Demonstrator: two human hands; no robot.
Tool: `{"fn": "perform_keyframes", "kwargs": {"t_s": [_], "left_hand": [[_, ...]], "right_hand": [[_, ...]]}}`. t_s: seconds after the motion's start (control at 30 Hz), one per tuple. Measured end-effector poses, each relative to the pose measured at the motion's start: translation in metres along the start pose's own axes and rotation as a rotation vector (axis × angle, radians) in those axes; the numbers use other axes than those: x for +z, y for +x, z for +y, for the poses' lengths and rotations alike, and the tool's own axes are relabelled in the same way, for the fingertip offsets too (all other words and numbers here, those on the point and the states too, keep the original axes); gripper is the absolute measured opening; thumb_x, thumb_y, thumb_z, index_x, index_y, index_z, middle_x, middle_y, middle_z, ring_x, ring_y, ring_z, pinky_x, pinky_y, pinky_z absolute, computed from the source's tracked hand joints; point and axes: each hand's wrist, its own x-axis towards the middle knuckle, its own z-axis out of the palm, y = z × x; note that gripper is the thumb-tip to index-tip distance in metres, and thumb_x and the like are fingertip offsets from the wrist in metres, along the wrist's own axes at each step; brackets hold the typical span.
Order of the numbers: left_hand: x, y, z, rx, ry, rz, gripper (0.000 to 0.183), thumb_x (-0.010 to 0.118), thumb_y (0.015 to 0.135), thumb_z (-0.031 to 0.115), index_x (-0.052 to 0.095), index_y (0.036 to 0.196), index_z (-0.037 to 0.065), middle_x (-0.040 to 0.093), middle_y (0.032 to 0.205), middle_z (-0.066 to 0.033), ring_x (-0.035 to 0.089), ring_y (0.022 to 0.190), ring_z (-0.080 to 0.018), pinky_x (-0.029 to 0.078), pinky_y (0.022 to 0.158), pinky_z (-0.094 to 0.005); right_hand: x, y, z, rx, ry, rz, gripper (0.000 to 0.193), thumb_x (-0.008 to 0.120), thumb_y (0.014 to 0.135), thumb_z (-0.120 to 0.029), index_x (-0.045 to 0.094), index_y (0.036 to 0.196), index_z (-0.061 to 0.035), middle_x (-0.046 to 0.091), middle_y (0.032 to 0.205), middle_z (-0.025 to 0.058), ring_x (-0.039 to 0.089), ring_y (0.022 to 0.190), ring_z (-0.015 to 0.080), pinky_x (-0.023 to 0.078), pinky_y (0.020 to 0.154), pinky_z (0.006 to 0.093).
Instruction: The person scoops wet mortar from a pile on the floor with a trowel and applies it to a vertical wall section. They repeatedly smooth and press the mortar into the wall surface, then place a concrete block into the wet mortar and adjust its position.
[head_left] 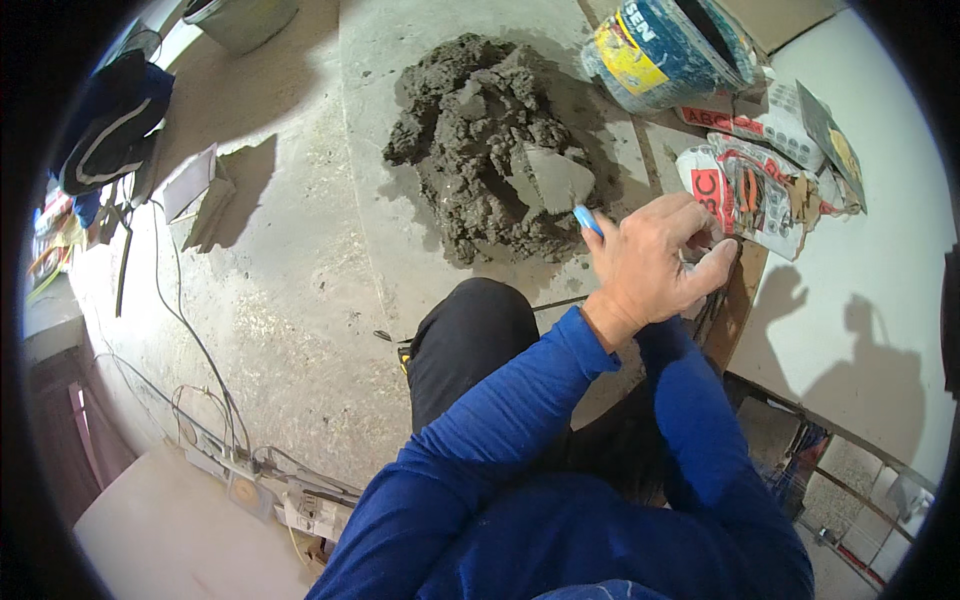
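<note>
A pile of wet grey mortar (470, 150) lies on the concrete floor in front of me. A trowel's grey blade (555, 178) rests on the pile's right side, and its blue handle (587, 219) runs into my left hand (645, 262), which is closed around it. My left arm in a blue sleeve crosses over my black-trousered knee (465, 335). My right hand (718, 268) is mostly hidden under the left one; only pale fingertips show beside a torn paper sack (745, 195).
A blue and yellow bucket (665, 45) lies tipped behind the sack. Large pale tiles (880, 290) lie at the right. A grey bucket (240, 18) stands at the far left, with a block (195, 185), a dark bag (110, 120) and cables (190, 340).
</note>
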Motion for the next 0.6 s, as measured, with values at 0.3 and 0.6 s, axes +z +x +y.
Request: {"fn": "perform_keyframes", "kwargs": {"t_s": [0.3,0.6], "left_hand": [[-0.004,0.001,0.016,0.047,-0.041,-0.013,0.017,0.075,0.083,0.017,0.065,0.082,0.004,0.061,0.075,-0.0102,0.063,0.07,-0.0287,0.049,0.064,-0.0388],[-0.035,-0.008,0.041,0.02,-0.148,0.135,0.02,0.066,0.091,0.019,0.071,0.09,-0.001,0.067,0.085,-0.0111,0.063,0.075,-0.0201,0.048,0.071,-0.0308]], "right_hand": [[0.043,0.002,-0.029,0.098,0.324,-0.087,0.04,0.063,0.104,-0.036,0.062,0.13,-0.0064,0.067,0.081,0.0099,0.066,0.069,0.0261,0.051,0.062,0.0388],[-0.066,0.196,-0.036,-0.272,-0.474,0.235,0.03,0.052,0.102,-0.014,0.06,0.13,-0.0068,0.075,0.092,0.0177,0.076,0.083,0.0406,0.061,0.069,0.0521]]}}
